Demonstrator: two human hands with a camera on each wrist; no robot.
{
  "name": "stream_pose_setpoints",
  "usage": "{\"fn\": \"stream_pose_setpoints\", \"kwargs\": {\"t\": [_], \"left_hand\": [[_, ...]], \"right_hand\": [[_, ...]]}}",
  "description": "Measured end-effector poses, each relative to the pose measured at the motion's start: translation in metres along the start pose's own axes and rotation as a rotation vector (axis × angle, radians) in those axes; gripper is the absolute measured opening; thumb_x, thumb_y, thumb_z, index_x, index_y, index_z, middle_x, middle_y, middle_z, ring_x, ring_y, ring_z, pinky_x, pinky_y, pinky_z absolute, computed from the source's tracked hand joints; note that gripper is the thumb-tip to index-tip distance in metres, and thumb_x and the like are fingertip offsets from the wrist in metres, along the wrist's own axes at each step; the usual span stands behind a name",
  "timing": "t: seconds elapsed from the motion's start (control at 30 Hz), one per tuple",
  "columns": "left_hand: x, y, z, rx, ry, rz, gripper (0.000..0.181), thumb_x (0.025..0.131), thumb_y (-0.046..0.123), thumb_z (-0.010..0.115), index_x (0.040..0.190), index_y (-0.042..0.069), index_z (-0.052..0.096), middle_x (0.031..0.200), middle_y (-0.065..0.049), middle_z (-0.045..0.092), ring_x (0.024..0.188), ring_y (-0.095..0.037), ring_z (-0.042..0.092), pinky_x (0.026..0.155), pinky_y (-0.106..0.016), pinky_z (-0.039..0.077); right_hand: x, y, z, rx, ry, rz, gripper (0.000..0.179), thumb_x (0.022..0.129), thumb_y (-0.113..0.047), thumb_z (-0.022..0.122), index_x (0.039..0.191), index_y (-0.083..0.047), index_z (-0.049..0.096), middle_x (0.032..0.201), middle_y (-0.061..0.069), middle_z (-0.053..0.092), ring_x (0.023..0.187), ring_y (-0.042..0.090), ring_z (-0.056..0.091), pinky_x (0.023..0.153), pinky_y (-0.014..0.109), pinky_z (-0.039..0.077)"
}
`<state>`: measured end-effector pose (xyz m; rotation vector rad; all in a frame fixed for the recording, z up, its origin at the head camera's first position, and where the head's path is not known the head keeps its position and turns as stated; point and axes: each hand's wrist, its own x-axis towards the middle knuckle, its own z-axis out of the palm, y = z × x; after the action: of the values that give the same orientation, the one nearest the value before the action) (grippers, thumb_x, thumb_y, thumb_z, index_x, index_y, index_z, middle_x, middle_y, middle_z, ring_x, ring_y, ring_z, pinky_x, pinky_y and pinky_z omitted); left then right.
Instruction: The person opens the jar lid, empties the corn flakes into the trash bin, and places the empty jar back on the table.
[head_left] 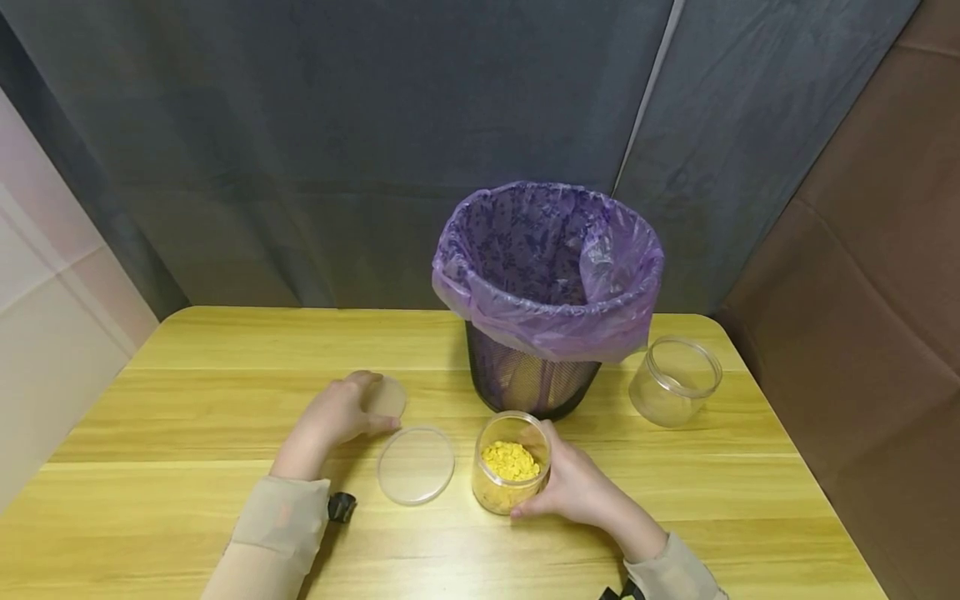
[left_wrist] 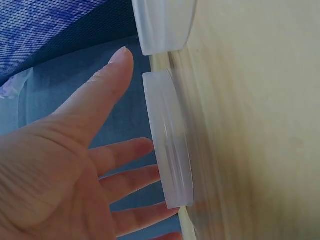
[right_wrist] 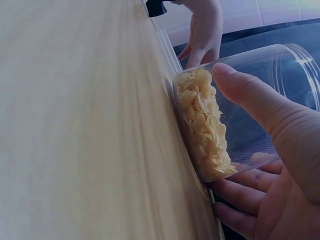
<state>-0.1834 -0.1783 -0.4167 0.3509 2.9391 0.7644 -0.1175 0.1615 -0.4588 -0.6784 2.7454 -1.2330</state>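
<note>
My right hand (head_left: 573, 483) grips a clear plastic jar (right_wrist: 240, 105) part filled with yellow flakes (head_left: 510, 461), thumb on one side and fingers round the other. The jar stands upright and uncapped on the table. At the left, my left hand (head_left: 341, 414) is spread over a round, translucent lid (head_left: 387, 397). In the left wrist view its fingertips (left_wrist: 145, 146) are right at that lid's edge, while the thumb stands off from it. A second clear lid (head_left: 416, 467) lies flat between that hand and the jar.
Behind the jar stands a black mesh bin (head_left: 525, 379) lined with a purple plastic bag (head_left: 547, 329). An uncapped clear jar (head_left: 675, 382) stands at the right on the wooden table (head_left: 187, 500). Dark curtains (head_left: 337, 150) hang behind, with a brown panel (head_left: 862, 275) on the right.
</note>
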Motion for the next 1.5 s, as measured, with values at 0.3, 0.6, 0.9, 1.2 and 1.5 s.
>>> {"fn": "stream_pose_setpoints", "kwargs": {"t": [0.3,0.6,0.9,1.2,1.5], "left_hand": [[0.002,0.002,-0.002,0.014,0.048,0.045,0.079,0.081,0.043,0.074,0.137,-0.006,0.045,0.139,-0.029,0.041,0.123,-0.052,0.038,0.098,-0.063,0.032],[0.008,0.02,-0.012,-0.06,0.104,0.07,0.08,0.087,0.048,0.066,0.14,-0.006,0.04,0.14,-0.029,0.04,0.127,-0.047,0.037,0.103,-0.058,0.029],[0.012,0.043,-0.029,-0.062,0.212,0.13,0.087,0.089,0.057,0.058,0.149,0.002,0.028,0.147,-0.024,0.033,0.132,-0.043,0.033,0.105,-0.056,0.026],[0.012,0.063,-0.038,-0.101,0.332,0.252,0.082,0.089,0.053,0.06,0.152,0.015,0.025,0.151,-0.014,0.03,0.135,-0.036,0.031,0.105,-0.056,0.028],[0.014,0.087,-0.049,-0.151,0.396,0.337,0.079,0.09,0.045,0.063,0.152,0.015,0.023,0.149,-0.014,0.034,0.133,-0.033,0.035,0.102,-0.056,0.032]], "right_hand": [[0.0,-0.003,-0.001,0.011,-0.004,-0.006,0.107,0.05,-0.036,0.094,0.137,-0.017,0.036,0.121,0.005,0.058,0.114,0.025,0.054,0.097,0.048,0.041],[-0.002,-0.006,-0.003,0.011,-0.018,0.005,0.107,0.05,-0.037,0.094,0.138,-0.013,0.037,0.123,0.007,0.059,0.113,0.023,0.054,0.097,0.046,0.041],[-0.003,-0.01,-0.005,-0.011,-0.041,0.009,0.107,0.05,-0.041,0.093,0.138,-0.01,0.039,0.122,0.009,0.059,0.112,0.024,0.055,0.096,0.046,0.042],[-0.006,-0.018,-0.016,0.007,-0.029,0.005,0.101,0.052,-0.042,0.092,0.136,-0.014,0.042,0.122,0.004,0.06,0.112,0.021,0.055,0.095,0.046,0.042],[-0.011,-0.035,-0.033,0.001,0.027,-0.002,0.104,0.052,-0.034,0.094,0.14,-0.017,0.04,0.127,0.004,0.059,0.117,0.023,0.053,0.099,0.048,0.039]]}}
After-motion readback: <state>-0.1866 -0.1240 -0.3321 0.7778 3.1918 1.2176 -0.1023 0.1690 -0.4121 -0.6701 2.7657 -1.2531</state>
